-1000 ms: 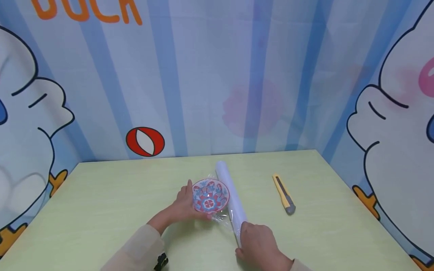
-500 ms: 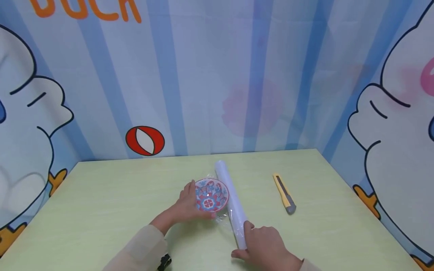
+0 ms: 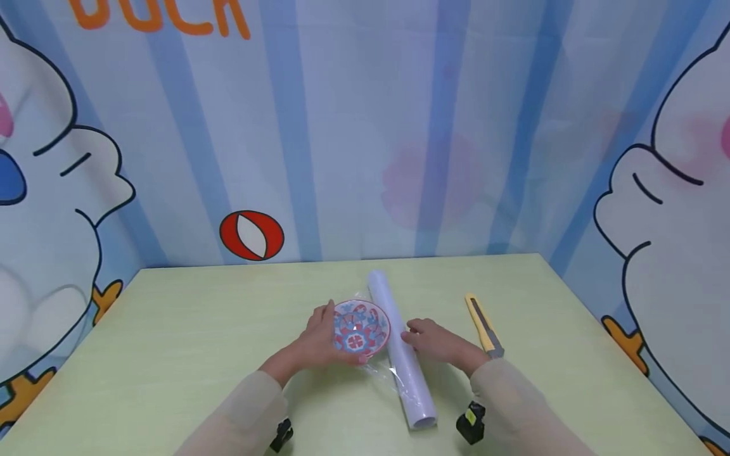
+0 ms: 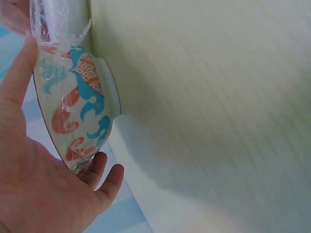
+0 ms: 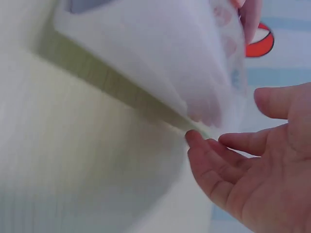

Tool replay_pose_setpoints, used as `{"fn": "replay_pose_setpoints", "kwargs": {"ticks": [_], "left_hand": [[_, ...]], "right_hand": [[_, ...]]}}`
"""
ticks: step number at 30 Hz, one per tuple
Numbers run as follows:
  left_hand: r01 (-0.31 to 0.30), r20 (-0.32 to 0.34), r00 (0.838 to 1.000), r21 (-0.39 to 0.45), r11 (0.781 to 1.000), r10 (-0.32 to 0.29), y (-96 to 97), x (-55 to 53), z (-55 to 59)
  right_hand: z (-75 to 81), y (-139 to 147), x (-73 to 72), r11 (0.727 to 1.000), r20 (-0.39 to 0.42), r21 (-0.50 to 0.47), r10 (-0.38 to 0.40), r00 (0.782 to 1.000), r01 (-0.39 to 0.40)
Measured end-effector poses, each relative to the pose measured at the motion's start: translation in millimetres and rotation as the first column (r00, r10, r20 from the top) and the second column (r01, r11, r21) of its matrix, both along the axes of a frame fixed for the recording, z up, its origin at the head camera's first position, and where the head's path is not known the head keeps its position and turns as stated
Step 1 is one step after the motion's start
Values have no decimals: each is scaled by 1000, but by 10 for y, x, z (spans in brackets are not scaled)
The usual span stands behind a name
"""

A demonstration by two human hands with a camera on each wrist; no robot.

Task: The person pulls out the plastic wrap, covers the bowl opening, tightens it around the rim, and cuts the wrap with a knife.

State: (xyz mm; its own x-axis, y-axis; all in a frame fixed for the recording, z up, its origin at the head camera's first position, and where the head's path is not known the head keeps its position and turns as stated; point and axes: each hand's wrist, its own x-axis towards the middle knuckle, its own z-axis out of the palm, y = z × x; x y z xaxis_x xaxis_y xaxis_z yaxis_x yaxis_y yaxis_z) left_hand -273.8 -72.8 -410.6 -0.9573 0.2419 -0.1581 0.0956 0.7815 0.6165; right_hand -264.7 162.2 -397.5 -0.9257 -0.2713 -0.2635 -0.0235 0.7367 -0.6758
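Observation:
My left hand (image 3: 315, 340) holds a bowl (image 3: 362, 327) patterned in red and blue, its thumb and fingers around the left side. Clear plastic film covers the bowl's outside in the left wrist view, where the bowl (image 4: 77, 109) stands between thumb and fingers. The film leads to a roll of cling film (image 3: 409, 373), lying lengthwise just right of the bowl. Beside the roll's right side is my right hand (image 3: 440, 342). In the right wrist view its fingers (image 5: 214, 177) are loosely bent and the thumb is apart, with nothing held. Whether a fingertip touches the roll, I cannot tell.
A yellow and grey utility knife (image 3: 483, 323) lies to the right, partly behind my right forearm. The pale green table (image 3: 199, 329) ends at a blue striped cloth backdrop (image 3: 353, 126). A black wrist device (image 3: 471, 423) shows under the right sleeve.
My right hand has let go of the roll's near end and moved forward beside its middle, uncovering that end. The left hand keeps hold of the bowl, shifted slightly over its rim.

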Motion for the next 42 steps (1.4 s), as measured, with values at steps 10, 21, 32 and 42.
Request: {"fn": "replay_pose_setpoints", "kwargs": {"ticks": [10, 21, 32, 42], "left_hand": [[23, -1, 1000, 25, 999, -23, -38, -51, -41], [38, 64, 996, 277, 960, -59, -146, -49, -123], [123, -14, 992, 301, 946, -125, -166, -60, -146], [124, 31, 990, 280, 952, -138, -176, -64, -97]], "right_hand": [[-178, -54, -228, 945, 236, -226, -182, 955, 235], [-131, -163, -228, 929, 204, -231, -245, 948, 290], [-143, -116, -185, 925, 144, -180, -313, 939, 336], [-141, -51, -117, 943, 142, -141, -284, 948, 303]]}}
